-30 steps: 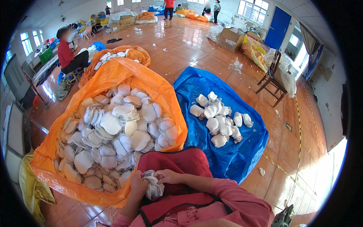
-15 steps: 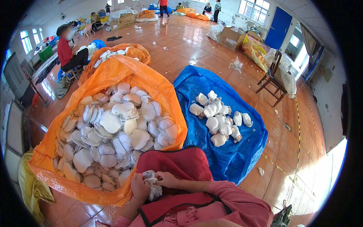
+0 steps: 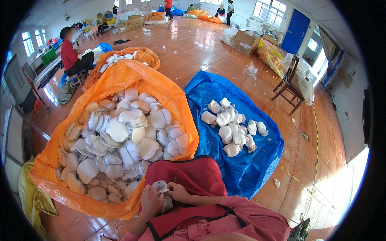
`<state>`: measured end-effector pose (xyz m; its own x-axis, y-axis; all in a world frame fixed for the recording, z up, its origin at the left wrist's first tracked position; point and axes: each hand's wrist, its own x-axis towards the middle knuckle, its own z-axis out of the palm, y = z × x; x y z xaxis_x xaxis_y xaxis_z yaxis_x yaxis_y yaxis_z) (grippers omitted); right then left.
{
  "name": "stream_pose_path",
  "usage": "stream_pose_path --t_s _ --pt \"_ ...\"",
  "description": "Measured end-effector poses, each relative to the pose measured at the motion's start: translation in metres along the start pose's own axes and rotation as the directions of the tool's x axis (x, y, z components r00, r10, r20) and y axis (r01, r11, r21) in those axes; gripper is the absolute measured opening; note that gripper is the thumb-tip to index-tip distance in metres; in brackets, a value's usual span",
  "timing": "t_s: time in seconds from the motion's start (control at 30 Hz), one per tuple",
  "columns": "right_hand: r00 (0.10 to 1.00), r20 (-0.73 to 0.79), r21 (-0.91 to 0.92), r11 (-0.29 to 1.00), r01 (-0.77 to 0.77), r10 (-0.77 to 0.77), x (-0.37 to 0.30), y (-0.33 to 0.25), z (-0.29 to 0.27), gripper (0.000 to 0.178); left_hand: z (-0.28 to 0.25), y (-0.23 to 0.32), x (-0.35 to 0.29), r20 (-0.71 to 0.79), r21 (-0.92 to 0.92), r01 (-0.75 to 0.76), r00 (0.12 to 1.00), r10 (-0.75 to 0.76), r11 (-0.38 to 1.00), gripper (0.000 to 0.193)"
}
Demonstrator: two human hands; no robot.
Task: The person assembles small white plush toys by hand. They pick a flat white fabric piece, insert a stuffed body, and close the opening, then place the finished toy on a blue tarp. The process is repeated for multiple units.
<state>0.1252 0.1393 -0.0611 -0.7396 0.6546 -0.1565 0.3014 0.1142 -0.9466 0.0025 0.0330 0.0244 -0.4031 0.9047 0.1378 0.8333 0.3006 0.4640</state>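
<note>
While the left hand clasps fabric, the right hand pinches it.

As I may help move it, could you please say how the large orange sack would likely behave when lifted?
The large orange sack is probably floppy, since its walls fold and crease. It may be light for its size, as the white pads look thin. Its mouth gapes wide, so pads could spill if tilted.

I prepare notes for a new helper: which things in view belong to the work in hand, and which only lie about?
Seem to belong:
pale fabric piece, in left hand and right hand
orange sack of pale pads
blue sheet with white bundles

Seemingly lying about:
wooden chair
cardboard box
yellow sack, lower left
</note>
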Motion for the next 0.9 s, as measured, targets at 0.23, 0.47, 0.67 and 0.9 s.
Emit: stream_pose_path --t_s 0.23,0.47,0.67,0.9 --pt "0.999 0.020 -0.019 0.999 -0.032 0.032 0.001 -0.002 -0.002 0.019 0.006 0.002 0.002 -0.021 -0.004 0.011 1.000 -0.011 1.000 0.030" --pt "0.994 0.098 -0.083 0.995 0.051 -0.042 0.000 -0.011 -0.008 0.021 0.026 -0.008 0.006 -0.074 0.013 0.055 0.996 -0.054 0.998 0.023" --pt "0.918 0.374 -0.019 0.988 0.150 -0.132 0.001 0.001 -0.025 0.026 0.039 -0.023 0.005 -0.146 -0.148 0.138 0.976 -0.159 0.979 0.013" --pt "0.785 0.591 0.328 0.944 -0.026 -0.184 0.007 -0.001 -0.038 0.037 0.041 -0.038 0.003 -0.111 -0.344 0.349 0.907 -0.407 0.872 0.011"
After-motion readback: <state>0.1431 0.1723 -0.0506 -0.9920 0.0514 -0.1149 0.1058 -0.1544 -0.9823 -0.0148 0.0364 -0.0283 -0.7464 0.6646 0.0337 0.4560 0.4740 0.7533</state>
